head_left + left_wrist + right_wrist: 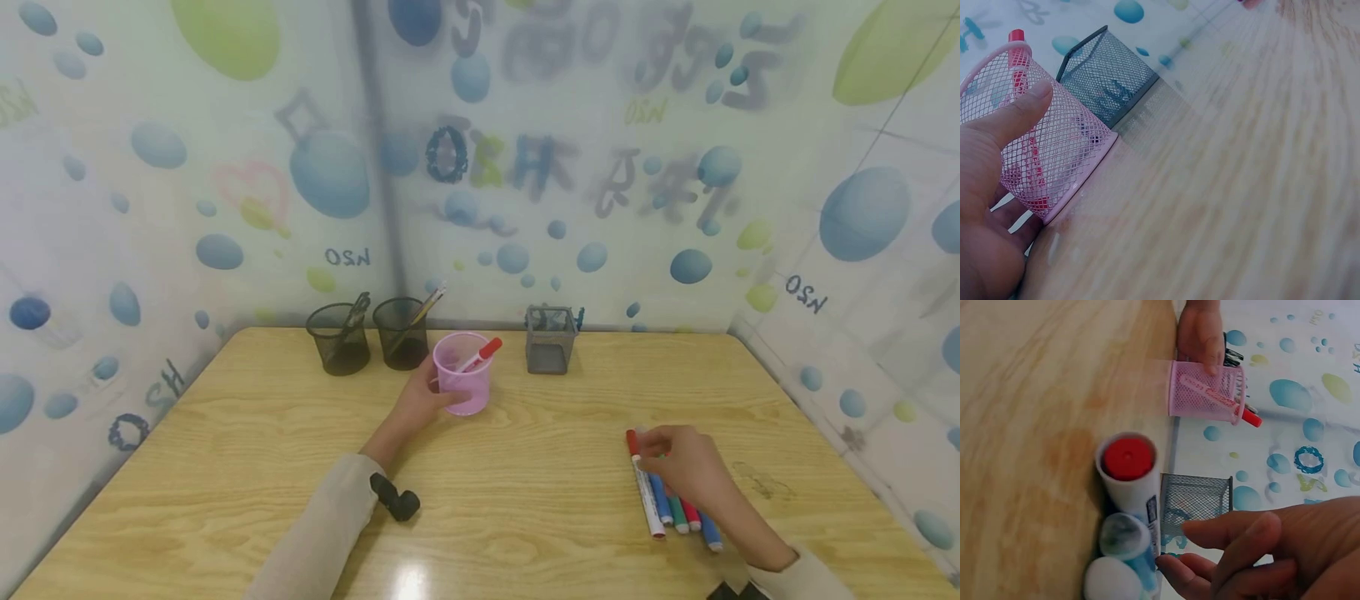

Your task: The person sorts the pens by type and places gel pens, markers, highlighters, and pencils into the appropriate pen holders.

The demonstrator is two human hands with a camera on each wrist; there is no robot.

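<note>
My left hand (415,402) grips a pink mesh pen cup (467,402) from its left side, the thumb across its near face. Inside the cup a red-capped whiteboard marker (487,350) leans right, its cap above the rim. Over at the right, my right hand (692,467) is above a row of markers, its bent fingers beside the cap end of a white, red-capped marker (648,500). Next to that marker lie a blue marker (662,502), a green one (678,517), a red one (692,518) and another blue one (711,533), partly hidden under the hand.
Two black mesh cups, one (343,354) with dark pens and one (405,346) with pens or pencils, stand at the back left. A square grey mesh holder (549,354) stands behind, right of the pink cup. A patterned wall (480,275) borders the table (525,500).
</note>
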